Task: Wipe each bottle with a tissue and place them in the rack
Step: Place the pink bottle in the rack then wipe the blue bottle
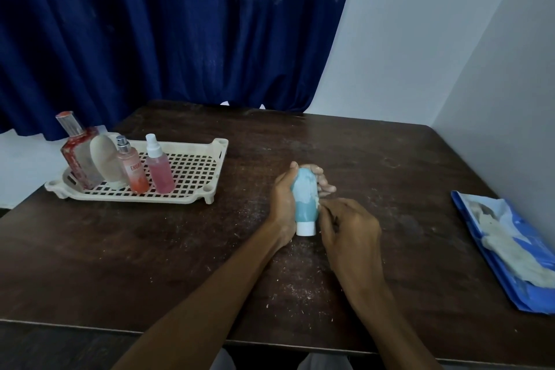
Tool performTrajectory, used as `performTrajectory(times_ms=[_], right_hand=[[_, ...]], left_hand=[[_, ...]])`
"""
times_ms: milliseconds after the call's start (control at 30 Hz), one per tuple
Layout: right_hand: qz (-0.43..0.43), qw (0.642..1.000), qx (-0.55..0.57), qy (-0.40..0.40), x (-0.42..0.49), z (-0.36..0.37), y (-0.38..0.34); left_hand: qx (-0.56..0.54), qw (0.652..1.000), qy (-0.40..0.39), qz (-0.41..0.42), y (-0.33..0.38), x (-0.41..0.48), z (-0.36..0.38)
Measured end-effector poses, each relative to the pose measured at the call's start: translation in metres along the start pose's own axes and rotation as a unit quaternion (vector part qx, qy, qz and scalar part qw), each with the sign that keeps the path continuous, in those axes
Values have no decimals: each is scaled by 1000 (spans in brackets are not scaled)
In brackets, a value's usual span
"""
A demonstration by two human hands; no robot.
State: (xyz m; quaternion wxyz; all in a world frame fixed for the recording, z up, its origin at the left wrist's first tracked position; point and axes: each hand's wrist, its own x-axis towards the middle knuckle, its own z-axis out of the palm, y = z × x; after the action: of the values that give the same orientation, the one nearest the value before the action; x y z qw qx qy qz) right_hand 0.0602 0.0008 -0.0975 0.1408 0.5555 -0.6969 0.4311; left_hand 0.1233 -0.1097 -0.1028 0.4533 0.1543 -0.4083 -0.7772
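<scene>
On the dark brown wooden table (150, 249), one crumpled blue plastic tissue packet (510, 273) lay far right of the cream perforated plastic rack (192, 171), its edge cut off. Four bottles stood in the rack's left half: red-stained square glass bottle (79, 156), pale oval bottle (105, 159), orange-pink spray bottle (133, 173), pink spray bottle (160, 171). Right of the rack, apart from it, the left hand (282, 201) wrapped round one light blue white-capped plastic bottle (304, 198). The right hand (348, 225) pinched a mostly hidden white tissue scrap (317, 201) against its side.
</scene>
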Motion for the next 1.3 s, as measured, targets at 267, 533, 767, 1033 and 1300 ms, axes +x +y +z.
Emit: performTrajectory(times_ms=[267,533,767,1033,1300], right_hand=[[-23,1000,6,-3,-1,-4,-8],[-1,1000,2,19,8,1,-8],[-1,1000,-10,3,9,0,-3],[-38,999,-3,7,-1,-3,-11],[2,1000,10,21,9,3,-12]], left_hand=[[-20,1000,-8,-17,2,-3,0],[-38,999,-10,-12,4,-5,5],[-17,999,-22,-17,3,-5,5],[-25,999,-6,-20,5,-4,3],[-24,1000,-1,-7,3,-5,2]])
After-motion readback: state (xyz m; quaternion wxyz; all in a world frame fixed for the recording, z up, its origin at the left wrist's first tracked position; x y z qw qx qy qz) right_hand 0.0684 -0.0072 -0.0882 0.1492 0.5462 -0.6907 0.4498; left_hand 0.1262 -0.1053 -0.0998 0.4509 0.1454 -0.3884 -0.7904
